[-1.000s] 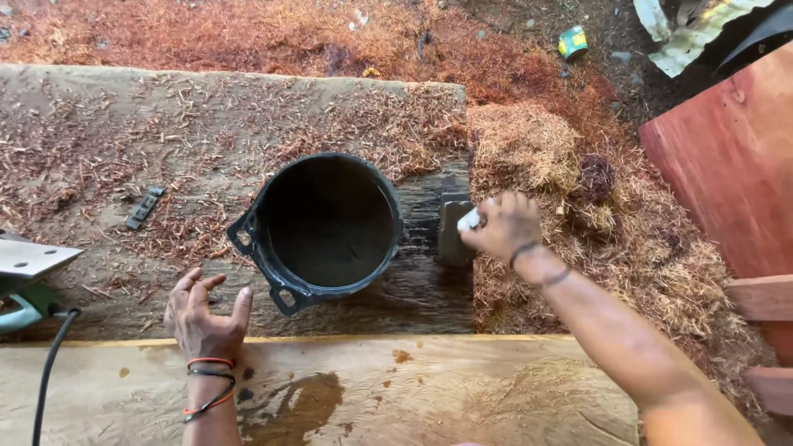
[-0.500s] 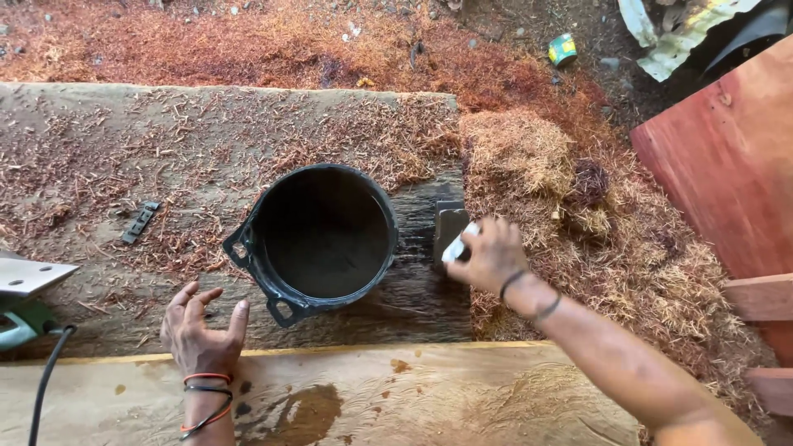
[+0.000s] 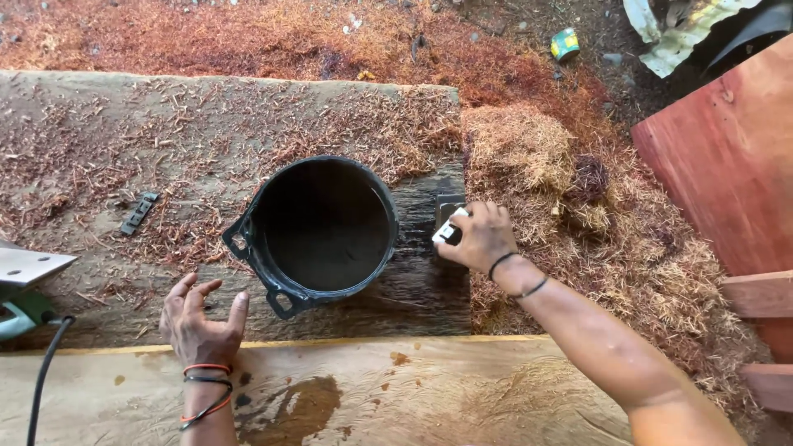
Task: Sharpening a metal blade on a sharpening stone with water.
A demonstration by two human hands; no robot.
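Nearby, right hand (image 3: pixel 483 238) grips paintbrush (image 3: pixel 448 225) (black bucket (image 3: pixel 322 225) beside).

Small green-and-yellow cylindrical can (image 3: pixel 565 44) with printed wrap: far right, lying tilted on dirt just beyond red shavings (print too small to make out). Crumpled pale plastic sheet or bag (image 3: pixel 673 33): far right corner, just right of can, possibly packaging, whitish with greenish tint. No signs, no screens in view.
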